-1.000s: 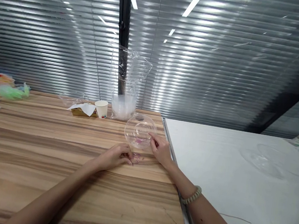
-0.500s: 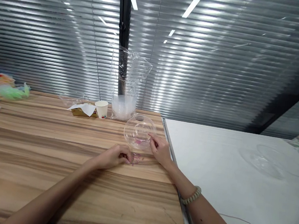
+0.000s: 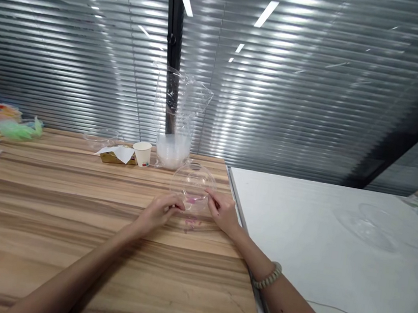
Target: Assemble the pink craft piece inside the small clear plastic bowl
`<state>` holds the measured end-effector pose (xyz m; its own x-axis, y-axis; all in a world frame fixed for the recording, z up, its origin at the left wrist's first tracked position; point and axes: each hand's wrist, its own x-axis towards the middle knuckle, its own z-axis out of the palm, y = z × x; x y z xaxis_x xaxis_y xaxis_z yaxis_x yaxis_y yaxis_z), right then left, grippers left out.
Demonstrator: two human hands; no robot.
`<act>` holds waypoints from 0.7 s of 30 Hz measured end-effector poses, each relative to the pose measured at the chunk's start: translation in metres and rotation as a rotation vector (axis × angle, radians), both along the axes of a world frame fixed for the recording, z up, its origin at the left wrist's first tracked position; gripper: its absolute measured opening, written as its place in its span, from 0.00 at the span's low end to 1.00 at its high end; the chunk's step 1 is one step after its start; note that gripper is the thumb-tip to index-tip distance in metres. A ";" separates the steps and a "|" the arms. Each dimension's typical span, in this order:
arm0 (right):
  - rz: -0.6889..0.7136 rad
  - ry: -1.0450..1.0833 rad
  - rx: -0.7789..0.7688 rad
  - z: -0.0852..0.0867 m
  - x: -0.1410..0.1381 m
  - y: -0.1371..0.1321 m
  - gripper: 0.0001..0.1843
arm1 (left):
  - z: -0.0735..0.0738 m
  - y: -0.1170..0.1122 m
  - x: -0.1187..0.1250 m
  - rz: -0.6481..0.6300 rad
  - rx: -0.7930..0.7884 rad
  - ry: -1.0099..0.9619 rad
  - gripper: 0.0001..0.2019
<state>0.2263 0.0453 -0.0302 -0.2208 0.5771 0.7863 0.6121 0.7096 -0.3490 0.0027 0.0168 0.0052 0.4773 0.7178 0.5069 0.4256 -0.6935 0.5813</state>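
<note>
A clear round plastic bowl (image 3: 196, 171) stands near the right edge of the wooden table, with a small pink patch showing in its lower part. My left hand (image 3: 160, 211) has thumb and fingers closed at the bowl's near left rim. At the right side my right hand (image 3: 223, 212) grips the rim, its index finger reaching over the bowl. Small pinkish-purple pieces (image 3: 190, 222) lie just in front of the bowl, between my hands; their kind is too small to make out.
Behind the bowl stands a stack of plastic bowls (image 3: 172, 150) in a clear bag. A paper cup (image 3: 142, 154), a gold box with white tissue (image 3: 119, 155) and another clear bowl (image 3: 100, 136) are left of it. Colourful bags (image 3: 16, 127) lie far left. A white table (image 3: 297, 250) adjoins right.
My left hand has moved up from the pink pieces to the bowl's near rim. The bowl has shifted slightly towards me and left; my right hand has stayed nearly in place.
</note>
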 end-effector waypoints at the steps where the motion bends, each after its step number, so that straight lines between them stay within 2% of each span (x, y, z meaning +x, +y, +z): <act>1: 0.016 -0.003 0.007 0.001 -0.001 -0.001 0.16 | -0.001 0.001 0.000 0.020 0.067 -0.017 0.07; 5: 0.059 -0.037 0.038 0.004 -0.003 -0.005 0.16 | -0.006 0.005 -0.002 0.047 0.326 0.036 0.08; 8: 0.072 -0.034 0.062 0.005 -0.004 -0.007 0.16 | -0.011 0.006 -0.003 0.045 0.432 0.104 0.09; 16: 0.089 -0.025 0.088 0.006 -0.004 -0.008 0.15 | -0.014 0.007 -0.004 0.082 0.501 0.079 0.07; 21: 0.088 -0.032 0.075 0.007 -0.005 -0.009 0.15 | -0.019 0.009 -0.008 0.053 0.486 0.193 0.07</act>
<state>0.2214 0.0365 -0.0236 -0.2931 0.4946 0.8182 0.5564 0.7842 -0.2748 -0.0049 0.0259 -0.0141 0.5644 0.4476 0.6936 0.5353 -0.8381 0.1053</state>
